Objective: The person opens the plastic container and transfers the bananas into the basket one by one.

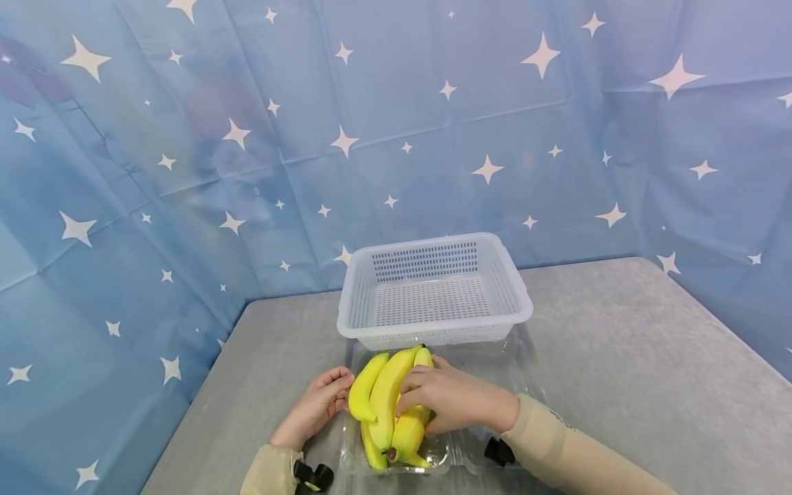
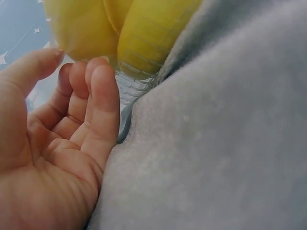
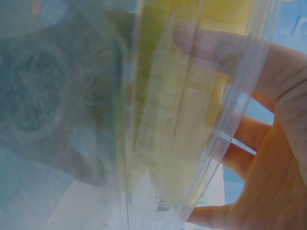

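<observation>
A bunch of yellow bananas [image 1: 386,395] lies in a clear plastic container [image 1: 438,459] near the front of the table. My right hand [image 1: 458,395] reaches over from the right and grips the bananas on that side, thumb and fingers bent about them. Through clear plastic, the right wrist view shows the thumb of this right hand [image 3: 268,163] against the yellow. At the container's left edge is my left hand [image 1: 318,405], its fingers loosely bent and fingertips right by the leftmost banana. The left wrist view shows nothing in the palm of the left hand [image 2: 62,139].
A white perforated plastic basket [image 1: 433,327] stands just behind the container. The grey tabletop [image 1: 619,357] extends to both sides. A blue curtain [image 1: 396,103] with white stars hangs behind and to the sides. Black wrist cameras [image 1: 500,452] are strapped under the sleeves.
</observation>
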A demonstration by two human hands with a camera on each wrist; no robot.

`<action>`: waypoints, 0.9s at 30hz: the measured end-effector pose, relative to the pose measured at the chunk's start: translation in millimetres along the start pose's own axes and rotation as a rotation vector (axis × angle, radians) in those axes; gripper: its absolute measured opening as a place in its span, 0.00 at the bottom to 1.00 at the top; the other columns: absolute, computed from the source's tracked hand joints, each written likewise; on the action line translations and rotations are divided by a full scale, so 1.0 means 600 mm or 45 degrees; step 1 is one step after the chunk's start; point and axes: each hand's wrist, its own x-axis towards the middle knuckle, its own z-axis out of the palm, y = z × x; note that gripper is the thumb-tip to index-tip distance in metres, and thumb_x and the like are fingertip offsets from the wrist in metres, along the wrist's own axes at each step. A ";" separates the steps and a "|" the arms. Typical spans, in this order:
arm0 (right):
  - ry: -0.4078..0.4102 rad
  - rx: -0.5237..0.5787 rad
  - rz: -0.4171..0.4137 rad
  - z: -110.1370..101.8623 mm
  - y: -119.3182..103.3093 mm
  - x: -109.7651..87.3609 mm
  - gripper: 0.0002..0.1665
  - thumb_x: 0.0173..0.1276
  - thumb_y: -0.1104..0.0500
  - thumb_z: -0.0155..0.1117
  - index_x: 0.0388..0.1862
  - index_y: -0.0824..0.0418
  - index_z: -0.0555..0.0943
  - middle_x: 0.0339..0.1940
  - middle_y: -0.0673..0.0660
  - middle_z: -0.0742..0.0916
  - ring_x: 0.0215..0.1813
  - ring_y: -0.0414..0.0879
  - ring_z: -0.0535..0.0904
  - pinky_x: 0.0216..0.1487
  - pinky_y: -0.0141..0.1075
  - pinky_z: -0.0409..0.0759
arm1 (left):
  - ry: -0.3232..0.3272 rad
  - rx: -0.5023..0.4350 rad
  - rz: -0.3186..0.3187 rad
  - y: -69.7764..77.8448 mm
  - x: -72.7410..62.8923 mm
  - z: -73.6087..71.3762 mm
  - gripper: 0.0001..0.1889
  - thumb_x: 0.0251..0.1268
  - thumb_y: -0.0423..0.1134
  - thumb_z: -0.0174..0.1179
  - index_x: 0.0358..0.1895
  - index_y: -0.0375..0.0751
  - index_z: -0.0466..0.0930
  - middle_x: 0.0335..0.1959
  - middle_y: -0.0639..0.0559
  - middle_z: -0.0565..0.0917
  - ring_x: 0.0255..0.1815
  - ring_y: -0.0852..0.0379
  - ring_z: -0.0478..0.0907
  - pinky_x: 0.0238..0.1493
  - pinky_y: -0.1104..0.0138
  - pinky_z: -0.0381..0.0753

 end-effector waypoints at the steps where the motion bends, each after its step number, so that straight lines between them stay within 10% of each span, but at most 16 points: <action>1: 0.005 -0.005 -0.003 0.001 0.000 0.000 0.29 0.46 0.57 0.80 0.49 0.39 0.83 0.49 0.38 0.80 0.58 0.39 0.72 0.60 0.65 0.64 | 0.002 0.000 -0.002 0.000 0.000 0.000 0.08 0.75 0.40 0.52 0.38 0.40 0.74 0.29 0.52 0.78 0.28 0.60 0.78 0.32 0.68 0.81; 27: 0.094 -0.040 -0.057 0.005 0.003 0.002 0.30 0.47 0.51 0.80 0.52 0.40 0.81 0.51 0.39 0.80 0.59 0.38 0.73 0.65 0.63 0.60 | -0.021 0.009 0.042 -0.001 0.000 0.000 0.07 0.76 0.38 0.50 0.38 0.41 0.74 0.29 0.52 0.79 0.28 0.60 0.78 0.32 0.68 0.81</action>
